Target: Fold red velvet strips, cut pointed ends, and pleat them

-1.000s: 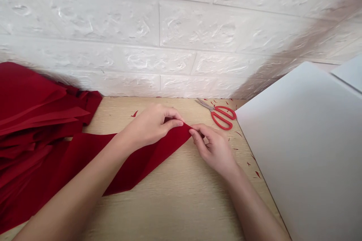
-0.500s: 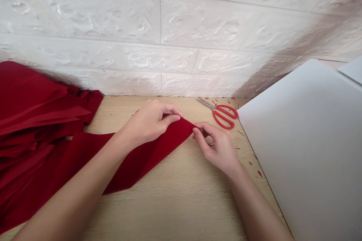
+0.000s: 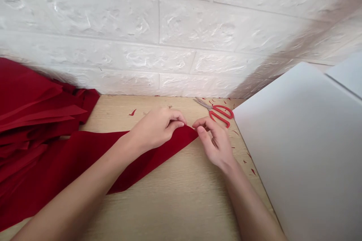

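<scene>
A long strip of red fabric (image 3: 96, 158) stretches across the tabletop and narrows to a pointed end on the right. My left hand (image 3: 158, 128) is closed, pinching the upper edge of the strip close to that point between thumb and forefinger. At the very tip, my right hand (image 3: 216, 141) has its thumb and forefinger on the corner of the fabric, the other fingers curled in. Part of the strip is hidden beneath my left forearm. Scissors with red handles (image 3: 222, 113) lie just beyond my right hand, blades toward the left.
A heap of red fabric (image 3: 34, 109) fills the left side. White textured wall (image 3: 124, 19) borders the back of the wooden table (image 3: 175, 196). To the right stands a large white panel (image 3: 299, 150). Small red scraps (image 3: 252, 172) are scattered beside it, with another scrap (image 3: 132, 112) behind my left hand.
My left hand has slid a little right and down, nearer the fabric's tip. The edge between my hands now sags slightly. The camera view has shifted a little.
</scene>
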Demonstrator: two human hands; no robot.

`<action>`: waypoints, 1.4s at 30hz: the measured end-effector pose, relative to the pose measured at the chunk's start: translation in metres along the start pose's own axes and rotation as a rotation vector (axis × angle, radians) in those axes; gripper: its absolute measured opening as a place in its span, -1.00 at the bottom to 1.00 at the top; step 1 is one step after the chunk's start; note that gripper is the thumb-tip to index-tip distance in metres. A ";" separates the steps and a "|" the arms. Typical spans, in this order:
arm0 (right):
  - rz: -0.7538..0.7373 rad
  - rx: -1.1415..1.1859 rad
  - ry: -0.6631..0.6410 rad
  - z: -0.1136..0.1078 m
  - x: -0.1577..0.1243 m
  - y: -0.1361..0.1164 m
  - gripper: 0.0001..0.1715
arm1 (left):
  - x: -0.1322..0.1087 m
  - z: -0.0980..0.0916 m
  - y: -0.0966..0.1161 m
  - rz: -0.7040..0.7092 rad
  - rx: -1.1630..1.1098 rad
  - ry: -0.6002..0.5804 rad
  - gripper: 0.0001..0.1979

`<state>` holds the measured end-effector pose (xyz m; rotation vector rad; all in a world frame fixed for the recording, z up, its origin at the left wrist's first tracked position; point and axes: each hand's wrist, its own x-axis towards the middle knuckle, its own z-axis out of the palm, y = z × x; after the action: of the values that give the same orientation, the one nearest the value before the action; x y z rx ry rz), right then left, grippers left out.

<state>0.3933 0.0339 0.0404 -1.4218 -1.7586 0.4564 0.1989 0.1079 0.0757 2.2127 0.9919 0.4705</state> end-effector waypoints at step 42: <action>-0.065 0.043 -0.147 0.008 0.011 0.011 -0.50 | -0.002 0.001 0.001 -0.094 -0.124 -0.216 -0.59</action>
<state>0.3934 0.0490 0.0319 -1.3257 -1.8946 0.5734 0.1984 0.1055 0.0757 2.0466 0.9210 0.2382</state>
